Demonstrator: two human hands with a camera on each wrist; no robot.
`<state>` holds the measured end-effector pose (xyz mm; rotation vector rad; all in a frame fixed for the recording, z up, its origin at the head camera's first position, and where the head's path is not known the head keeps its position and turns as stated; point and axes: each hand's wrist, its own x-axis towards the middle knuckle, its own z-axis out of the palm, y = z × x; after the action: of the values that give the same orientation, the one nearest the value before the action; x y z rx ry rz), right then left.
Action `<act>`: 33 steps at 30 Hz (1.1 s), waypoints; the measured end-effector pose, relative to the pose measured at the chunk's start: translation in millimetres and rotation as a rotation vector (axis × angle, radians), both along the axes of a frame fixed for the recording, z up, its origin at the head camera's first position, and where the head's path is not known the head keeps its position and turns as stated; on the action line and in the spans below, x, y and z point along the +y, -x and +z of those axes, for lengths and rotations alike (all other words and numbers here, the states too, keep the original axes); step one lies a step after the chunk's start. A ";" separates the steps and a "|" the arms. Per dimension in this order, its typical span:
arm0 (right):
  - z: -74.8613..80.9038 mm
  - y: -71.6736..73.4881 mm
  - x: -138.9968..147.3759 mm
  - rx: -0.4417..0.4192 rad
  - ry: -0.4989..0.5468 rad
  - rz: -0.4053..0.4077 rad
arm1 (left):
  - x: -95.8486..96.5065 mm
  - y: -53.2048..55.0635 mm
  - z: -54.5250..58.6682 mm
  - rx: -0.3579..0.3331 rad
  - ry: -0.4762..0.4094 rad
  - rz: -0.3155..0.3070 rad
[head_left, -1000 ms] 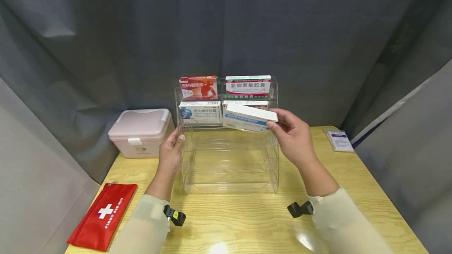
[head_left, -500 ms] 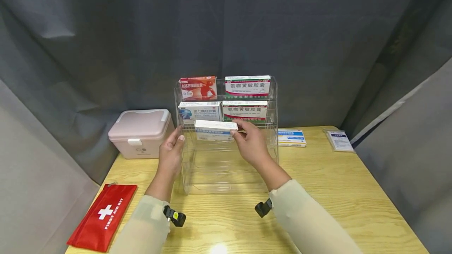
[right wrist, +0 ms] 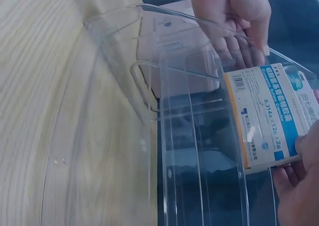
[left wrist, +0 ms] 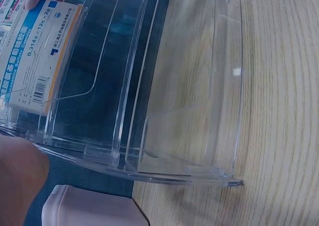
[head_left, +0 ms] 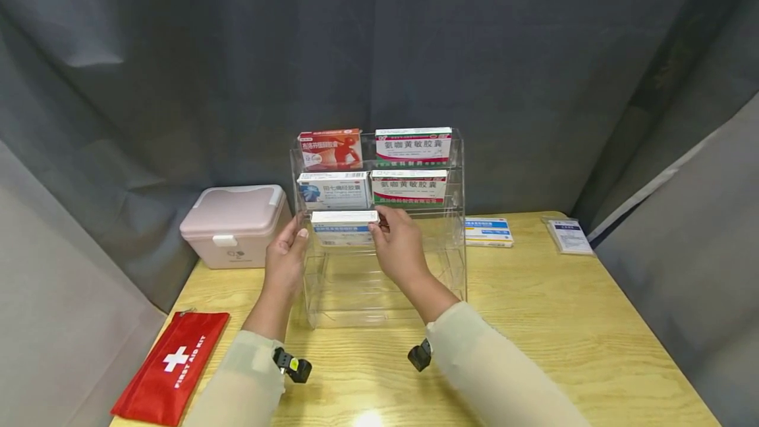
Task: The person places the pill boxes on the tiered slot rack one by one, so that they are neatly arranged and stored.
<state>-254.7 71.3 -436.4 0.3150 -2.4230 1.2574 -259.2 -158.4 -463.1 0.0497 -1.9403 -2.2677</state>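
Observation:
In the head view my right hand [head_left: 402,246] pinches the right end of a white and blue medicine box [head_left: 344,228]. The box sits at the left of the third tier of a clear acrylic display rack [head_left: 385,316]. Its lower part lies behind the tier's clear front lip in the right wrist view, where the orange edge of the medicine box [right wrist: 264,116] shows. My left hand [head_left: 286,257] grips the rack's left side panel, thumb in front and fingers along the outside. On the tier above stand a white box with a blue picture [head_left: 333,191] and a green-banded capsule box [head_left: 409,188].
The top tier bears a red medicine box [head_left: 330,150] and a red-and-white one [head_left: 413,146]. A pink lidded case [head_left: 234,226] stands left of the rack, with a red first aid pouch [head_left: 172,368] nearer. Rightward lie a blue-and-white box [head_left: 488,232] and a small packet [head_left: 569,236].
My right hand has carried the white and blue medicine box left and down, from before the second tier into the third. The left hand has kept its grip on the rack.

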 end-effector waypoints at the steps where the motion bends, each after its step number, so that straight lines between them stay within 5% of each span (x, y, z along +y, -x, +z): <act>1: -0.5 0.1 -2.0 0.022 -0.009 -0.007 | -0.2 0.0 -0.1 0.000 -0.004 0.003; 8: -3.0 0.4 -11.6 0.124 -0.060 -0.028 | -2.1 -0.3 -1.1 0.002 -0.018 -0.001; 21: -9.3 -3.2 -12.2 0.075 -0.123 0.012 | -5.4 -0.4 -3.3 -0.028 -0.027 0.005; 28: -13.0 -38.1 16.8 0.115 -0.073 0.048 | -2.9 -0.8 -3.4 -0.018 -0.022 0.015; 33: -12.8 -63.6 58.8 0.098 0.083 0.081 | -2.1 1.5 -3.5 -0.004 -0.019 0.018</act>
<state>-191.1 130.1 -449.2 0.4444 -2.2897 1.3411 -260.6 -160.5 -466.6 0.0740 -1.9120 -2.2768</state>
